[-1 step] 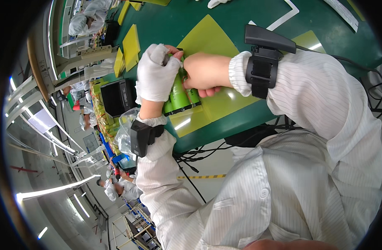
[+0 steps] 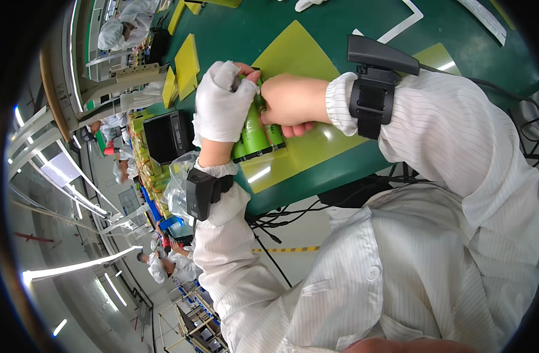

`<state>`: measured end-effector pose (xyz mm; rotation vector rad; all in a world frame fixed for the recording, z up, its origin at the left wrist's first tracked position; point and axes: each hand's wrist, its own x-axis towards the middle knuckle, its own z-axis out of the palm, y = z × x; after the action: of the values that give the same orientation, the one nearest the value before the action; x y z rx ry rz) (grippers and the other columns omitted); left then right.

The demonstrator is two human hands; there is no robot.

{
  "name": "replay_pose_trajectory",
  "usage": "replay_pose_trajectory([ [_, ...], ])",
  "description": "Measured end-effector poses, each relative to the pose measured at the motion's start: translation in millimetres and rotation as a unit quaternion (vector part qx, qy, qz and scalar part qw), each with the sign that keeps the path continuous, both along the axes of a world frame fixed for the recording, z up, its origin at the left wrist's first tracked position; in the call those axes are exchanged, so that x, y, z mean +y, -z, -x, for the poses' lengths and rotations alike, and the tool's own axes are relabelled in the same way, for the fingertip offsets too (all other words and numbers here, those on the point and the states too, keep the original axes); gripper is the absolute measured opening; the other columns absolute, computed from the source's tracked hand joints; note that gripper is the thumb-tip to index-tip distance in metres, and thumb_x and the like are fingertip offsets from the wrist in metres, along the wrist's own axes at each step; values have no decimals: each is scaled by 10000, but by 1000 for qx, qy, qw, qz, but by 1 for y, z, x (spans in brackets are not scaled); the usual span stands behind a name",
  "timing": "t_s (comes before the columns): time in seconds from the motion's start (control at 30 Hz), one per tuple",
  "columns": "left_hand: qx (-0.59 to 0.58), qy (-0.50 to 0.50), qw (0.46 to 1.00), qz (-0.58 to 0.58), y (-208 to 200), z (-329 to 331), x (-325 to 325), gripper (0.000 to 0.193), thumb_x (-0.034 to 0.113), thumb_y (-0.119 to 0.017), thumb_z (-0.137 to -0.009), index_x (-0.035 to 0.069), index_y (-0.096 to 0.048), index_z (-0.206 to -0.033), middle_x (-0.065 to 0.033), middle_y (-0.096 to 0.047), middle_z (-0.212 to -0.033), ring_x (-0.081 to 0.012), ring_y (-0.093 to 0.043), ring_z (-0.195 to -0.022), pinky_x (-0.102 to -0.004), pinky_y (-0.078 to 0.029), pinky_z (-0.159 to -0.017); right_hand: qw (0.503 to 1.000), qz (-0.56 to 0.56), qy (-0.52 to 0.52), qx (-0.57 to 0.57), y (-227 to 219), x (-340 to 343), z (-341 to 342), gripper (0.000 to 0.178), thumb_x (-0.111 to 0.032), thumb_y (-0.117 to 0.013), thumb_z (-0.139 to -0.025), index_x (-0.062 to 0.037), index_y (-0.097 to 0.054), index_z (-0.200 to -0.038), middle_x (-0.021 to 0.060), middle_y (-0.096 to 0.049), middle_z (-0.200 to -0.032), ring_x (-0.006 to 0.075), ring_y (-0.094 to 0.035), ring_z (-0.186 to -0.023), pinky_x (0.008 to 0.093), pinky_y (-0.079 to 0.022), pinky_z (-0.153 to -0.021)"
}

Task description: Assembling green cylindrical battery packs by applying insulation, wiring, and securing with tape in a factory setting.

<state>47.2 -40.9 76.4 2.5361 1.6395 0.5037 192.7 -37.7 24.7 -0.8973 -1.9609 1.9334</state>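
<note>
A green battery pack made of cylindrical cells lies on a yellow sheet on the green table, its dark end toward me. My left hand wears a white glove with bare fingertips and is closed on the pack's far part, covering much of it. From the right comes my bare right hand, closed with curled fingers against the pack's right side. What its thumb and forefinger pinch, if anything, is hidden. Both wrists carry black strapped devices.
Yellow blocks stand on the green table at the far left. A white frame-shaped piece lies at the back. On the left is a black bin beside a clear plastic bag. Black cables hang below the near edge.
</note>
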Motion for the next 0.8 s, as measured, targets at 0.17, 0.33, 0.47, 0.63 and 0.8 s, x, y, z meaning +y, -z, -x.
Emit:
replay_pose_trajectory([
  [0.17,-18,-11,1000,-7,2,3,0,92,28,-701,-730,22,-643,-800,-70,-551,-715,-168,-519,-559,-303,-438,-551,998,-10,-39,-44,-4,4,0,369,-242,-522,-955,73,-633,-800,106,-640,-591,177,-590,-431,303,-484,-398],
  [0.33,5,-11,999,-34,1,2,-1,84,24,-695,-732,19,-635,-790,-69,-554,-713,-166,-519,-559,-303,-438,-551,984,-167,-46,-33,-7,-4,-7,451,-287,-514,-967,80,-609,-723,104,-579,-497,205,-565,-399,346,-449,-385],
  [0.47,-13,-13,1000,-22,1,1,0,82,28,-695,-733,19,-637,-790,-70,-554,-715,-168,-524,-569,-304,-441,-554,991,-101,-50,-65,-8,0,-11,409,-244,-540,-951,85,-605,-717,108,-613,-543,185,-581,-404,317,-477,-381],
  [0.63,3,2,1000,-15,0,5,2,88,38,-694,-730,19,-639,-795,-73,-556,-716,-177,-534,-579,-311,-448,-562,999,-31,-32,-6,2,3,-5,357,-216,-578,-932,87,-612,-746,115,-648,-598,173,-607,-425,284,-500,-393],
  [0.8,1,-14,1000,-26,2,3,0,96,45,-698,-722,19,-638,-792,-79,-563,-721,-189,-536,-584,-321,-445,-560,998,-30,-44,-35,-3,1,-1,418,-299,-563,-951,71,-656,-781,102,-670,-622,185,-612,-451,322,-527,-456],
])
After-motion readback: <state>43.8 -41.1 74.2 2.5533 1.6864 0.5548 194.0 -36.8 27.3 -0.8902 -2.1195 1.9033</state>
